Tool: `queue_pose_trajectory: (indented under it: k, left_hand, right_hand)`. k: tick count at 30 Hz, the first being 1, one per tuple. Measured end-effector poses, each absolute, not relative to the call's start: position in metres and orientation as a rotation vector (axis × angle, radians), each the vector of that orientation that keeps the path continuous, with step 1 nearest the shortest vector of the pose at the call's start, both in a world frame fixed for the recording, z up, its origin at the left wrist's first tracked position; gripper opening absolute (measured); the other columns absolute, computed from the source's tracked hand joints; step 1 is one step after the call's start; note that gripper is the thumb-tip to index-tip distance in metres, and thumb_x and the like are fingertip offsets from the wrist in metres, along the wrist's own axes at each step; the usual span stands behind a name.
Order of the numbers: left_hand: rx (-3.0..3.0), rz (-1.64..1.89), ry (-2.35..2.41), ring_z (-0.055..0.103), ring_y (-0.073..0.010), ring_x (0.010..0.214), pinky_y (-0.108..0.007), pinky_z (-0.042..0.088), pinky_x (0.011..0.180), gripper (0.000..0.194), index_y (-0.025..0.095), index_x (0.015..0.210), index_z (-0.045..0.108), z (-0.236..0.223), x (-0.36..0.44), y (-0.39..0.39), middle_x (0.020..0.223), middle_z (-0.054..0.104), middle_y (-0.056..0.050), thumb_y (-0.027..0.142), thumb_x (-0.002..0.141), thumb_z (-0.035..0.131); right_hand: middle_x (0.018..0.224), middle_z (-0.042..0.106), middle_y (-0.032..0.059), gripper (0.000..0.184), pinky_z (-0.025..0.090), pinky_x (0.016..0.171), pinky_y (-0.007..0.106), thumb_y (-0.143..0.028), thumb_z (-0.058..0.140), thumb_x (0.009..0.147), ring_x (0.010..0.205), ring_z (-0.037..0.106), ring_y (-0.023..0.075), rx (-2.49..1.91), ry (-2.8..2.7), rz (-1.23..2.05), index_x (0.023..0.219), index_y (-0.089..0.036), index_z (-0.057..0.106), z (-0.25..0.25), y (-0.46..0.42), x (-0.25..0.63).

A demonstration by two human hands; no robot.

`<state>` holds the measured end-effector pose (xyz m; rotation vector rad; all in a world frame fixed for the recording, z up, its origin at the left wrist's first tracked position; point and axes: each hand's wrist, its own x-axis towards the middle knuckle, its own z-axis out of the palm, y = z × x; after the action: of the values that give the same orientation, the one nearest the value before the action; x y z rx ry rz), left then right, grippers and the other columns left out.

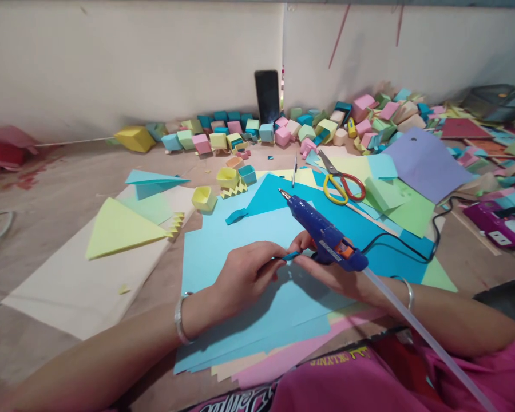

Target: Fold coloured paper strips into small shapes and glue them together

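Observation:
Between my two hands is a small dark blue paper strip [290, 256]. My left hand [251, 266] is closed, pinching its left end between thumb and fingers. At the other end, the fingertips of my right hand [330, 276] touch the strip. A blue hot glue gun [315, 226] rests in my right hand, its handle mostly hidden and its metal nozzle pointing up and left. From its rear a long clear glue stick [424, 329] runs toward my lap. Under both hands lie light blue paper sheets [214, 252]. Just beyond sits a wavy blue paper scrap [237, 216].
Scissors [342, 186] with red and yellow handles lie behind the gun. Small paper boxes [204, 198] and many folded paper cubes [266, 133] line the back, near an upright phone [268, 96]. A black cord [434, 229] runs right, near a purple power strip [495, 223].

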<state>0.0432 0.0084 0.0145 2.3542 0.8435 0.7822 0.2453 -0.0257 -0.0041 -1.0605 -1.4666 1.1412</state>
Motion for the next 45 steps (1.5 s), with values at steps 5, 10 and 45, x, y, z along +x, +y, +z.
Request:
queue_pose_trajectory:
  k: [5, 10, 45]
  left_hand:
    - [2.197, 0.785, 0.832, 0.060, -0.0072, 0.051, -0.018, 0.047, 0.051, 0.010, 0.016, 0.090, 0.065, 0.016, 0.042, 0.013, 0.069, 0.072, 0.001, 0.017, 0.091, 0.055]
    - [2.067, 0.814, 0.813, 0.062, -0.0057, 0.053, -0.014, 0.049, 0.052, 0.012, 0.016, 0.091, 0.067, 0.013, 0.042, 0.015, 0.073, 0.074, 0.001, 0.013, 0.090, 0.056]
    - [1.465, 0.560, 0.880, 0.064, -0.0149, 0.075, -0.027, 0.053, 0.068, 0.021, 0.014, 0.092, 0.065, 0.016, 0.047, 0.008, 0.082, 0.068, -0.004, 0.032, 0.087, 0.057]
  right_hand:
    - [0.095, 0.063, 0.0040, 0.019, 0.052, 0.077, 0.036, -0.027, 0.070, 0.081, 0.088, 0.062, 0.0184, -0.971, -1.554, 1.140, 0.091, -0.023, 0.054, 0.000, -0.024, 0.251]
    - [0.096, 0.065, 0.0060, 0.016, 0.048, 0.060, 0.029, -0.035, 0.064, 0.087, 0.069, 0.056, 0.0121, -1.074, -1.447, 1.243, 0.087, -0.021, 0.056, 0.002, -0.020, 0.251]
    - [0.097, 0.064, 0.0030, 0.037, 0.056, 0.069, 0.031, -0.023, 0.082, 0.068, 0.077, 0.068, 0.0180, -1.110, -1.376, 1.384, 0.094, -0.022, 0.055, -0.022, -0.018, 0.250]
